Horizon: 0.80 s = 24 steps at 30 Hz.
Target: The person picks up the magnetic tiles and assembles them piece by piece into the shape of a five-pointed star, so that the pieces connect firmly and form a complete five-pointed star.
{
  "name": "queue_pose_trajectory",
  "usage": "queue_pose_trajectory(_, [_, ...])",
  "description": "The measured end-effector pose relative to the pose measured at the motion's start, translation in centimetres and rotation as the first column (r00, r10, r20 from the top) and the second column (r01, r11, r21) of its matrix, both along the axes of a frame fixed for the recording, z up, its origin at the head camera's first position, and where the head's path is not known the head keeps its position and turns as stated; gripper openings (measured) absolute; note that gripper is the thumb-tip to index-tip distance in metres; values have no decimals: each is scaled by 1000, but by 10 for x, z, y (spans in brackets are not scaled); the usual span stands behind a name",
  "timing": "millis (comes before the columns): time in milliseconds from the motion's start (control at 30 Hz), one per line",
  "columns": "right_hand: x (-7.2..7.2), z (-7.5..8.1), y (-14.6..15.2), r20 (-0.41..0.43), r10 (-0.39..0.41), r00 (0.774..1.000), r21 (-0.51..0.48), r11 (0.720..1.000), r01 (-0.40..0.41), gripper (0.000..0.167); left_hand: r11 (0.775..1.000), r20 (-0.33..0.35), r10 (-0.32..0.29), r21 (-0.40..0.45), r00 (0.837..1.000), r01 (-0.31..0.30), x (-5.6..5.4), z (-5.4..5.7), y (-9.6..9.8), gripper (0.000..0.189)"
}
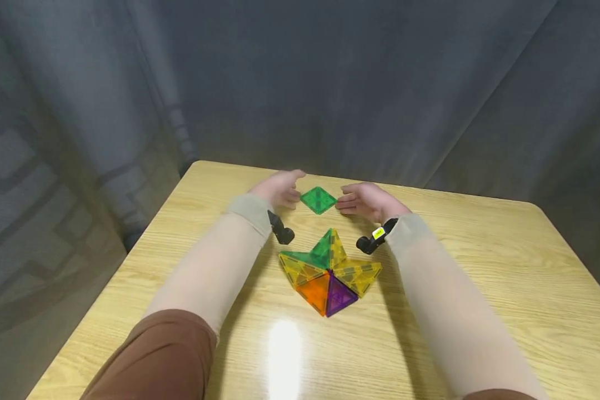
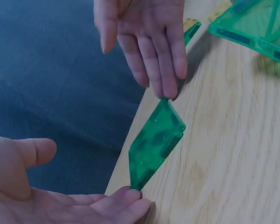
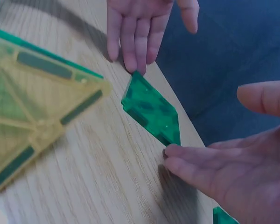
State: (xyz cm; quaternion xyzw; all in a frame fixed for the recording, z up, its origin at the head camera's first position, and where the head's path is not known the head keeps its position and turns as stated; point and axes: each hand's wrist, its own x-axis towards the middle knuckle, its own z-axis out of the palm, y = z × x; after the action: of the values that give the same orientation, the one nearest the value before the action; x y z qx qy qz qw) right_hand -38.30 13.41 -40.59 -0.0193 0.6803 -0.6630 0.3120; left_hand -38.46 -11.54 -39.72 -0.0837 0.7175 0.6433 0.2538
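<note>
A green translucent diamond of magnetic tiles point(image 1: 318, 200) is bridged between the fingertips of both hands near the table's far edge. My left hand point(image 1: 281, 190) touches one corner with nearly straight fingers, thumb held apart. Extended fingertips of my right hand point(image 1: 367, 201) touch the opposite corner. The wrist views show the diamond point(image 2: 156, 144) tilted, its corners against the fingertips; whether its underside meets the table, I cannot tell. Nearer to me stands a crown-like build point(image 1: 327, 295) of green, yellow, orange and purple triangular tiles.
Beside my right hand lies another green tile point(image 2: 192, 32), partly hidden, with a yellow one near it. The pale wooden table point(image 1: 480, 289) ends at a dark curtain point(image 1: 330, 83). Each wrist carries a small black camera point(image 1: 281, 229).
</note>
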Motion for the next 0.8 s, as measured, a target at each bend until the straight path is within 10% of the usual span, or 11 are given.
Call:
queue_pose_trajectory(367, [-1, -8, -14, 138, -282, 949, -58, 955, 292, 53, 994, 10, 105, 23, 994, -105, 2, -7, 5, 61])
queue_pose_trajectory(800, [2, -17, -36, 8, -259, 966, 160, 954, 254, 21, 990, 13, 135, 46, 991, -136, 9, -11, 16, 66])
